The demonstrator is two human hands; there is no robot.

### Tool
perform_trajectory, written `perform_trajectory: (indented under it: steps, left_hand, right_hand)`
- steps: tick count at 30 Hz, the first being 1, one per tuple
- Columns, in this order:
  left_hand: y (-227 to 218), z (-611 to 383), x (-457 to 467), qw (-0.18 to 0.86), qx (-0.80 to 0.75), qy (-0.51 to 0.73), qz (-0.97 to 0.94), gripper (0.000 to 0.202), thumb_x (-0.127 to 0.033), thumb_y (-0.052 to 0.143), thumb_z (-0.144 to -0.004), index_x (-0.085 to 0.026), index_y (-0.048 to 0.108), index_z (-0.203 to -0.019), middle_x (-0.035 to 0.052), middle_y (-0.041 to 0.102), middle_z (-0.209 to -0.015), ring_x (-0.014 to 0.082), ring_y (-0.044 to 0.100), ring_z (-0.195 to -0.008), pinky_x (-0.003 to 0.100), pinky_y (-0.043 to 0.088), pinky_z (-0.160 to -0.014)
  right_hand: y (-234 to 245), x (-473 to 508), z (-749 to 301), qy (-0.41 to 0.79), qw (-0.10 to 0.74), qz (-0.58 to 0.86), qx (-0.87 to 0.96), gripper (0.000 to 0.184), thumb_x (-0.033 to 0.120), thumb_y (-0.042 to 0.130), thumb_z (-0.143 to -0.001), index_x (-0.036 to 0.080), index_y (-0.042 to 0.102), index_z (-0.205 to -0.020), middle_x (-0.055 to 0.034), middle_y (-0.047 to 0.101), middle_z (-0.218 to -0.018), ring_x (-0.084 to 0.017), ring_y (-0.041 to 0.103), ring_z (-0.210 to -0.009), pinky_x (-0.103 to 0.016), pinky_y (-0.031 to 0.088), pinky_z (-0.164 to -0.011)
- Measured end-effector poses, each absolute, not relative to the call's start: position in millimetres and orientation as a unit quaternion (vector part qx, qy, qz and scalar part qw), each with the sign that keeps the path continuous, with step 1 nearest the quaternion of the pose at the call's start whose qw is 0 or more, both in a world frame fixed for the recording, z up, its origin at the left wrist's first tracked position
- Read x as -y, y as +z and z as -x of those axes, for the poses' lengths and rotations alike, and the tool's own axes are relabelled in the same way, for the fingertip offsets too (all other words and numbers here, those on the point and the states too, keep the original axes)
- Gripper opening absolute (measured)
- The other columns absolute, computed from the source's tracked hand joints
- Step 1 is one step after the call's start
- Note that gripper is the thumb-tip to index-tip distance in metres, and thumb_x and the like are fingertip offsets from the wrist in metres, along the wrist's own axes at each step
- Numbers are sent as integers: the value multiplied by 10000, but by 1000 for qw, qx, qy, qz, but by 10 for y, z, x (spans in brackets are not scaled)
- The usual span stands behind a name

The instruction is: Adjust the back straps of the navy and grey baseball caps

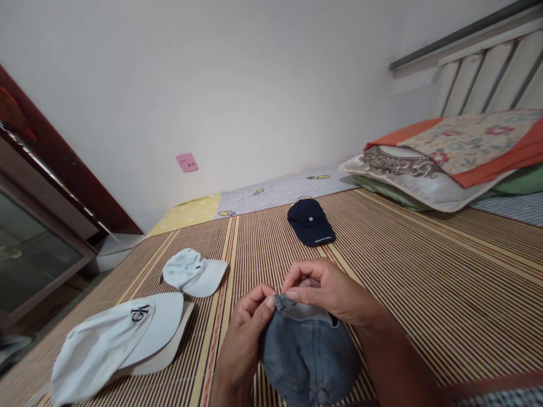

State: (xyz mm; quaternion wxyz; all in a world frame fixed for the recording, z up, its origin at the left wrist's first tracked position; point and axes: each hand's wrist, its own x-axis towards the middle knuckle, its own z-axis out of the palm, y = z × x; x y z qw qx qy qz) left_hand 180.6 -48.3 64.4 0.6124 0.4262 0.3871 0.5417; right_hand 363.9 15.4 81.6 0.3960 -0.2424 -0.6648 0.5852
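Note:
A grey-blue baseball cap (311,356) lies near the front of the striped mat, its back opening facing away from me. My left hand (250,322) pinches the left end of the cap's back strap (285,301) between thumb and fingers. Just to the right, my right hand (326,288) has its thumb and fingertips closed on the same strap. The strap's fastening is mostly covered by my fingers. Beyond my hands lies a navy cap (310,223) with small white lettering on its brim.
To the left sit a pale blue cap (193,272) and a white cap (114,339) with black letters, resting over another brim. Pillows and folded bedding (449,152) are piled at the right below a radiator (492,79). A pink note (187,163) sticks to the wall.

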Motion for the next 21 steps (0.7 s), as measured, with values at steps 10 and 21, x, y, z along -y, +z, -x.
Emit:
perform_trajectory:
  steps: [10,21]
  left_hand:
    - [612,-1806,458,632,-378,532,-418,320,-413,813,-812,-167,617,-754,-26,557,-669,82,434,-579,186,321,-547]
    - [533,-1804,374,655,-350,566,-358,194,-321,779,-852,-165,669,-822,-26,607,-714,78,520,-630,178,406,-606]
  right_hand:
    - [843,-130,-3612,603,393,224,657,168,330,793,-801,203,684,-809,44,608,-717,-103,501,-630,-245,393,-612]
    - [720,-227,-3517,602,422,250,630,202,334,788,-803,176,663,-809,36,598,-699,-107,513,-636,-245,391,-603]
